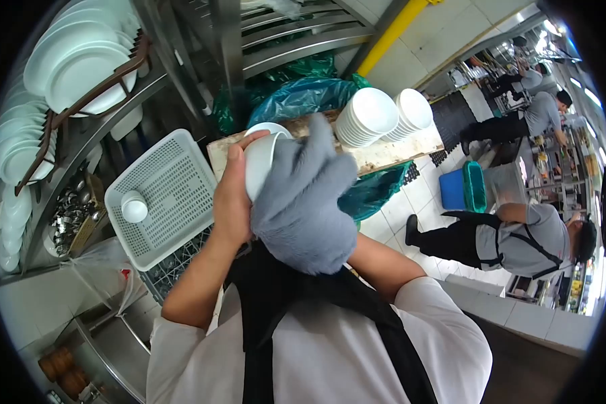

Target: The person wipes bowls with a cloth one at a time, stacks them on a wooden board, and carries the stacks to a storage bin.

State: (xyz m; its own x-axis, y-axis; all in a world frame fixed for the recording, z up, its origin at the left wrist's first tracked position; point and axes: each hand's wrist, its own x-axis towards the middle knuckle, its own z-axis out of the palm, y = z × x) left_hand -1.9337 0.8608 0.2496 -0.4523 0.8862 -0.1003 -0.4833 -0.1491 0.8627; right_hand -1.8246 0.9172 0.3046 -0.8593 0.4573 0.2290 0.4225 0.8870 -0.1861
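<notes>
My left hand (233,195), bare, is closed around the side of a white bowl (258,165), which is tilted on its side in front of my chest. A fluffy grey glove covers my right hand (306,202). That hand lies against the bowl's mouth with its visible fingers stretched out and apart; the glove hides part of the rim and the inside. Just behind the held bowl, another white bowl (271,126) shows partly above the worn board (377,156). Two stacks of white bowls, a nearer one (367,118) and a farther one (413,111), stand on the board.
On my left, a white perforated basket (194,185) holds small white cups (134,207). White plates (87,71) fill a metal shelf, with cutlery (71,212) below. Green bags (303,97) hang behind the board. Several people work to the right, near a blue bin (453,190).
</notes>
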